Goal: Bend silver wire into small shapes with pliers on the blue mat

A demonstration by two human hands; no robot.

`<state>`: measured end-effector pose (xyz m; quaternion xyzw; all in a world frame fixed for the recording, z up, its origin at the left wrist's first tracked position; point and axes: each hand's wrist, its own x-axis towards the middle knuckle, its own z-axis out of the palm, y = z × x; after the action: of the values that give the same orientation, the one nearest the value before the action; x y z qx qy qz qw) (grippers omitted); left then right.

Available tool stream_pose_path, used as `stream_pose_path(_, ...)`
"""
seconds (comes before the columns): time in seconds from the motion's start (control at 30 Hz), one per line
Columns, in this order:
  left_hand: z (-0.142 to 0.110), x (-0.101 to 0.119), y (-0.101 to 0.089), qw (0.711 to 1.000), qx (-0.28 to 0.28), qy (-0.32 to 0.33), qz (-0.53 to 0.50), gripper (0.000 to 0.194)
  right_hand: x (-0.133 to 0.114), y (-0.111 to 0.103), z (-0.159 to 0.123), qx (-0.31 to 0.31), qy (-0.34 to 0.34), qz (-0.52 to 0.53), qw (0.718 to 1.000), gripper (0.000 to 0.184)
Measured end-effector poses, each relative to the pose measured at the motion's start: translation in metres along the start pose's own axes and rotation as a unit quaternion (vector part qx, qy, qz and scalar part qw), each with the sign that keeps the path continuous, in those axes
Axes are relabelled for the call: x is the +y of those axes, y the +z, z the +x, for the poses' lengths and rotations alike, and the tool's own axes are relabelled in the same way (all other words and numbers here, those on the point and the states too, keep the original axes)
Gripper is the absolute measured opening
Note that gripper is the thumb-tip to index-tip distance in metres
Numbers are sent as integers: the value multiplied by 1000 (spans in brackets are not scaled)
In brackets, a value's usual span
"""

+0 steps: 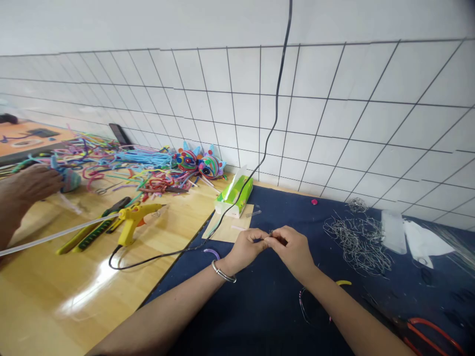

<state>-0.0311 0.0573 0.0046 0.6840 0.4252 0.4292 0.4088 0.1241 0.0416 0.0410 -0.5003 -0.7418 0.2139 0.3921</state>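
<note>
1. The left hand [247, 251] and right hand [295, 251] meet fingertip to fingertip, thumbs and index fingers pinched tight on a tiny dark piece [271, 232], mostly hidden; its exact shape cannot be told.
2. Both pinches probably meet because so small a piece needs steadying from two sides.
3. The dark blue cloth [256, 306] beneath the fingers likely makes fine parts easier to see; a tangled heap of silver wire [358, 247] lies to their right.
4. Beyond the fingers and slightly left stands a green tissue box [243, 198].
5. The black cord [276, 106] of a yellow glue gun [129, 222], left of the fingers, runs past the box and could hinder leftward reaches.
6. Far left, a co-worker's hand [35, 185] touches a blue striped bundle [70, 179].
</note>
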Motion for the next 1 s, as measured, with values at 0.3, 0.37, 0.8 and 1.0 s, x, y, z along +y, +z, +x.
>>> stream_pose_path(0.3, -1, 4, 3, 998, -28, -33, -48, 15, 1, 4, -3, 13, -28, -18, 999, 17)
stream_pose_path(0.37, -1, 3, 0, 993, -69, -49, -87, 19, 1, 2, -2, 6, -20, -6, 1000, 18)
stream_pose_path(0.8, 0, 4, -10, 928, -186, -156, -281, 20, 2, -13, 10, -171, 127, 234, 949, 22)
stream_pose_path(1.0, -3, 10, -9, 903, -217, -194, -318, 23, 8, -9, 10, -185, 169, 300, 921, 25)
